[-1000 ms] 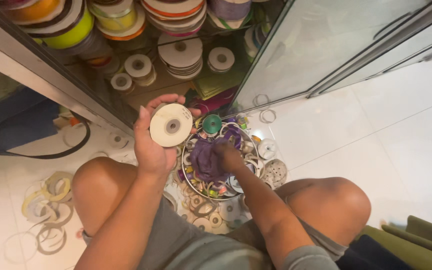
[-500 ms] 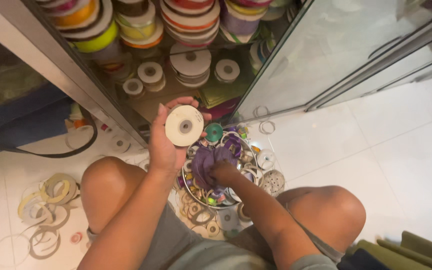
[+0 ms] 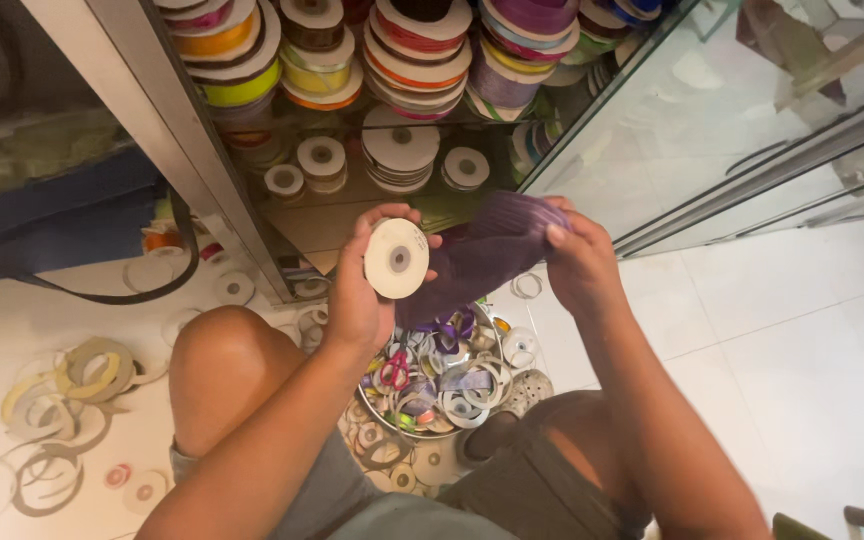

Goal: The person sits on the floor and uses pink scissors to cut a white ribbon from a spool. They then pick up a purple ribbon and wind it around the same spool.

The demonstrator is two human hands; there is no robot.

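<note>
White ribbon spool (image 3: 396,258), flat face to the camera, raised in front of the open glass cabinet, above the bowl on the floor. Gripped at its rim by the left hand (image 3: 357,290), fingers curled round the edge, thumb at the top. Just beside it to the right, touching or nearly so, a wide band of purple ribbon (image 3: 482,255), draped from upper right down toward the spool. Pinched at its upper end by the right hand (image 3: 577,265), fingers folded over the cloth; hard to tell whether the ribbon's lower end joins the spool or merely passes behind it.

Directly below, between the knees, a round bowl (image 3: 505,385) crammed with empty reels and loose scraps of ribbon in purple, pink and green. More flat cardboard discs (image 3: 432,462) scattered on the tile around its near side. Farther left on the white floor, a loose heap of empty ring cores (image 3: 57,385).

Behind the hands, cabinet shelves: a lower one with short stacks of white spools (image 3: 399,155), an upper one with tall stacks of coloured ribbon rolls (image 3: 227,50) in yellow, orange, red and purple. Open glass door (image 3: 712,110) angled off to the right.
</note>
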